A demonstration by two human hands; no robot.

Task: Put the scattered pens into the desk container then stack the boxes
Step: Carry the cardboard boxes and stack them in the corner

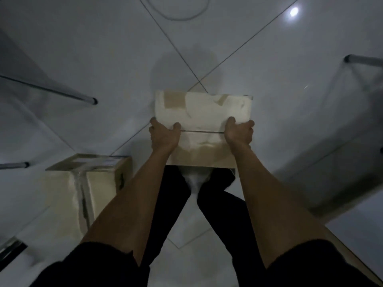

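A pale cardboard box point(202, 119) with tape patches on its top is held over the floor in front of my legs. My left hand point(163, 134) grips its left side, thumb on top and fingers round the edge. My right hand point(239, 132) grips the right side the same way. A second, taller cardboard box point(83, 193) with clear tape down its middle stands on the floor at the lower left, apart from the held box. No pens or desk container are in view.
White floor tiles point(103, 48) with dark grout lines lie all around. Metal chair or table legs point(62, 93) reach in from the left, and another leg point(362, 60) from the right. A thin cable loop point(182, 17) lies at the top.
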